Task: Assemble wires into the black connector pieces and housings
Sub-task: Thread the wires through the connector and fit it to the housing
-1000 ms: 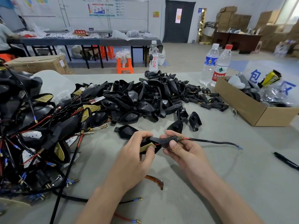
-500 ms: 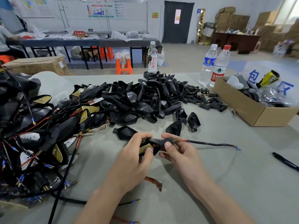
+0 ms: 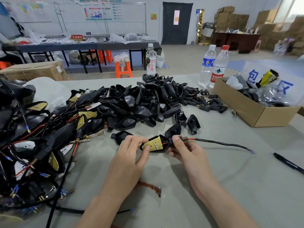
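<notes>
A single wide-angle view from the person's head faces forward and down over the desk [image 3: 230, 178]. The left forearm [image 3: 105, 199] and right forearm [image 3: 218, 198] enter from the bottom edge. The held housing [image 3: 154, 144] sits close, just below centre. The pile [image 3: 139, 102] lies beyond it, and the far door [image 3: 176, 23] is at the top.

I get bright, even light, a blown-out window [image 3: 296, 9] at upper right, soft table [image 3: 230, 186] shadows, and fisheye bending with blur toward the edges.
</notes>
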Demonstrator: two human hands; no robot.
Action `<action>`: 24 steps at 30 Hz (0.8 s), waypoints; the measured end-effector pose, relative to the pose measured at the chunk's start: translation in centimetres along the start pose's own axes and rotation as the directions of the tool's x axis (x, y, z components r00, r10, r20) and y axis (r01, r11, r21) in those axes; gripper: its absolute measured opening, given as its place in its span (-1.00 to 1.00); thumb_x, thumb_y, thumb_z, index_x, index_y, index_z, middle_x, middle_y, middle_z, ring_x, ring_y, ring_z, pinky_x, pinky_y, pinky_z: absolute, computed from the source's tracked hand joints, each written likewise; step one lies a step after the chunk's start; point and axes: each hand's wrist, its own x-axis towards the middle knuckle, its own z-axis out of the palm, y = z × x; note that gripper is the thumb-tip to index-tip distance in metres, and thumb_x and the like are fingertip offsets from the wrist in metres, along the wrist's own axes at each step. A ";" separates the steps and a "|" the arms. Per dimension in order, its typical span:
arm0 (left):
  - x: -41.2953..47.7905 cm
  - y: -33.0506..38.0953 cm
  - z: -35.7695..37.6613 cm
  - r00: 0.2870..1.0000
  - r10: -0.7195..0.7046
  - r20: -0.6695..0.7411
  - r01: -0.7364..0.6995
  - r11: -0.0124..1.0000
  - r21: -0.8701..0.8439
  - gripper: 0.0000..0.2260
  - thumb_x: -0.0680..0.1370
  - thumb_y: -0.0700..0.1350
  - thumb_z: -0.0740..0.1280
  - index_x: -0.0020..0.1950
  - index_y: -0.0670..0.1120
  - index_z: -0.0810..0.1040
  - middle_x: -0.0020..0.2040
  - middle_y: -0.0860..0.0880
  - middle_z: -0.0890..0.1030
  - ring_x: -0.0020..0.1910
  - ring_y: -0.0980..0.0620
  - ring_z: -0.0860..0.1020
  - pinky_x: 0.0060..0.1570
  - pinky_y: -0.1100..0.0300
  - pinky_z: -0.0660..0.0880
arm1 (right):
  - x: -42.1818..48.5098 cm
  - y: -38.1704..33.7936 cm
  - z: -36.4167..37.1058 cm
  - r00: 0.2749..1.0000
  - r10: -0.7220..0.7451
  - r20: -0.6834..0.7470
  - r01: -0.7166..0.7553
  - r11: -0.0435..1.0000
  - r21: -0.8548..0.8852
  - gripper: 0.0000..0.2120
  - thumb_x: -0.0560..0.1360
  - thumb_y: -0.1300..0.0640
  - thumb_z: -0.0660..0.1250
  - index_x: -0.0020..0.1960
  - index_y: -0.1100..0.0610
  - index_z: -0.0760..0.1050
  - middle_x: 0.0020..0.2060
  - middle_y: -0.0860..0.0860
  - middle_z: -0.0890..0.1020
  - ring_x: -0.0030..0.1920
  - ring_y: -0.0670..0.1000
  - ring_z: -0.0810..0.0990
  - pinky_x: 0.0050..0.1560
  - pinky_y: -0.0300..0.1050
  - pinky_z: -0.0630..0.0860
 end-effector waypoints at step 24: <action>-0.4 0.1 -0.4 0.999 -0.053 0.012 0.053 0.997 -0.053 -0.85 0.60 0.13 0.24 0.15 0.24 0.49 -0.21 0.18 0.55 -0.20 0.14 0.55 -0.29 0.33 0.43 | -0.3 -0.2 0.2 0.998 0.032 0.063 -0.021 0.986 -0.165 -0.79 0.54 0.00 0.42 -0.07 0.16 0.65 -0.29 0.08 0.71 -0.29 -0.04 0.66 -0.18 -0.28 0.58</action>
